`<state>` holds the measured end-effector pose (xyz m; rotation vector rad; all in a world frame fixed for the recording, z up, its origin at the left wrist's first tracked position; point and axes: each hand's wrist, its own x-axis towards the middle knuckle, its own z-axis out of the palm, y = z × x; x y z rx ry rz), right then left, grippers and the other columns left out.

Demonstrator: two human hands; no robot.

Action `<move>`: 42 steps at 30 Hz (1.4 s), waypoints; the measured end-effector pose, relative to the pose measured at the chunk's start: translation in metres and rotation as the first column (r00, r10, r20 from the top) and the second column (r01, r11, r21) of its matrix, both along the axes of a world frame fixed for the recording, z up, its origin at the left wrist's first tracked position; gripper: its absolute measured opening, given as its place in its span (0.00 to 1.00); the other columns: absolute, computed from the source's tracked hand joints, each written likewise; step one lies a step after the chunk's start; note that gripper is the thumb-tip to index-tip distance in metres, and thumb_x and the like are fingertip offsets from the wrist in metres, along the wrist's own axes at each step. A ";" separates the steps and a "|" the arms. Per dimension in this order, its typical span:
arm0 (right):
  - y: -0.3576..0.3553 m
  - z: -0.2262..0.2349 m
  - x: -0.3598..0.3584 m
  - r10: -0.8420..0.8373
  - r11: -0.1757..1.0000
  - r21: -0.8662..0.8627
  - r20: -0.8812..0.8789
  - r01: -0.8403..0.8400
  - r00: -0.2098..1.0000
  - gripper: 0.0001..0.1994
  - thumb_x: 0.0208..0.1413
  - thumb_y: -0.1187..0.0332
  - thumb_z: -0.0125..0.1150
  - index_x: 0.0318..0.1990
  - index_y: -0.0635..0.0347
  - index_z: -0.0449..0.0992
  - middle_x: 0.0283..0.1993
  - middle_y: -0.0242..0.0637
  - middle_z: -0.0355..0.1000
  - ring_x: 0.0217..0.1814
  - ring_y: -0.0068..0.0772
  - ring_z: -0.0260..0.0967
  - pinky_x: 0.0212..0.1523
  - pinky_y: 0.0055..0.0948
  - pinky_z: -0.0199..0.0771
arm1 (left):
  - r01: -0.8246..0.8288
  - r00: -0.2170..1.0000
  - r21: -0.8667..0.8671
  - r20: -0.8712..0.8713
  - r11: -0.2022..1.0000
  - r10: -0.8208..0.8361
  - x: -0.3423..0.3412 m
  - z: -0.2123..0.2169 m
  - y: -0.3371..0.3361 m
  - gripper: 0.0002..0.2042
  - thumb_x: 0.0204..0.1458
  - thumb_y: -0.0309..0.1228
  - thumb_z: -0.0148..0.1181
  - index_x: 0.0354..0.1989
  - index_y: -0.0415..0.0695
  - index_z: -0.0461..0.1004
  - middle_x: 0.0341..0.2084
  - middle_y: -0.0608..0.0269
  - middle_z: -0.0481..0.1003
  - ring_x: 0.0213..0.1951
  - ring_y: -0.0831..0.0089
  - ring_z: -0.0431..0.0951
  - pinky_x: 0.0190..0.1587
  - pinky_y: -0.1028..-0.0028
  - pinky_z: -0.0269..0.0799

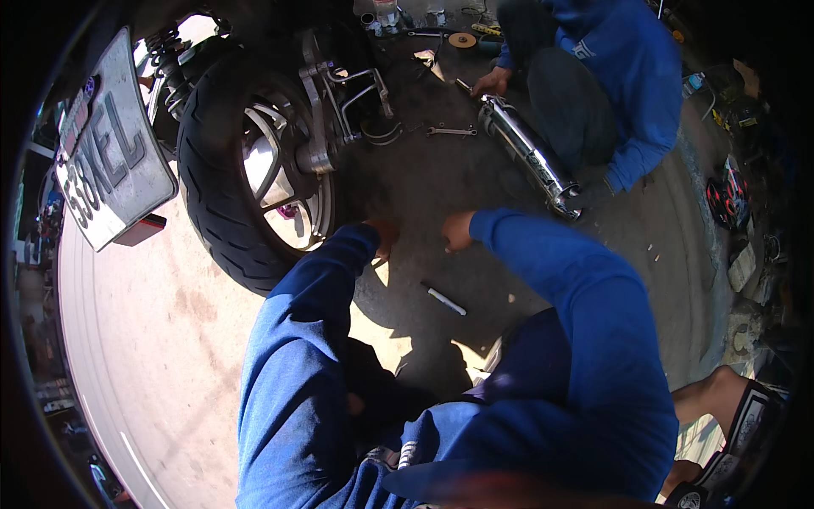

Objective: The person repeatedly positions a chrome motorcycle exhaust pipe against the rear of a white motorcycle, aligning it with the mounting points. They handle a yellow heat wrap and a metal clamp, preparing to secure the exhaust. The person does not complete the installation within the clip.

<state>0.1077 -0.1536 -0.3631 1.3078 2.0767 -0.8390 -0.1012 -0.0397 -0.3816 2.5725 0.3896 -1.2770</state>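
Observation:
My left hand (384,239) is low beside the rear tire (222,182) of a motorcycle, in shadow; its fingers are too dark to make out. To its right, my right hand (459,232) hangs over the floor with curled fingers, and whatever they may hold is hidden. A slim white pen-like stick (446,302) with a dark end lies on the floor below my hands. The wheel's pale spoked rim (267,161) and the metal bracket (318,102) beside it are ahead of my left hand.
Across from me, a person in a blue top holds a chrome exhaust muffler (530,153). A wrench (451,131) and a round tan disc (462,40) lie on the floor. The license plate (119,144) juts out at left. Another person's leg (712,399) is at lower right.

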 end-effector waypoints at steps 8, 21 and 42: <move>0.002 -0.001 -0.009 -0.050 0.997 0.054 -0.170 0.060 0.984 0.24 0.55 0.58 0.64 0.56 0.60 0.77 0.55 0.51 0.77 0.61 0.54 0.73 0.59 0.48 0.74 | -0.155 0.968 0.060 0.207 0.986 0.140 -0.006 -0.006 0.019 0.38 0.40 0.40 0.73 0.66 0.47 0.70 0.55 0.47 0.78 0.59 0.49 0.77 0.59 0.57 0.75; -0.011 -0.020 -0.007 -0.071 0.996 0.043 -0.091 0.075 0.993 0.27 0.57 0.60 0.62 0.64 0.58 0.72 0.63 0.50 0.72 0.67 0.52 0.69 0.65 0.45 0.69 | -0.374 0.480 0.031 0.862 0.927 0.165 0.050 0.096 -0.019 0.36 0.50 0.38 0.65 0.69 0.43 0.62 0.46 0.39 0.80 0.48 0.45 0.81 0.51 0.54 0.77; -0.119 0.482 0.005 0.363 0.847 0.531 -0.606 0.020 0.708 0.15 0.45 0.67 0.82 0.33 0.59 0.78 0.48 0.52 0.79 0.45 0.34 0.83 0.41 0.29 0.82 | -0.079 -0.851 0.247 0.489 0.966 -0.194 0.073 0.397 -0.054 0.44 0.33 0.43 0.74 0.64 0.45 0.66 0.57 0.48 0.64 0.57 0.49 0.65 0.58 0.56 0.65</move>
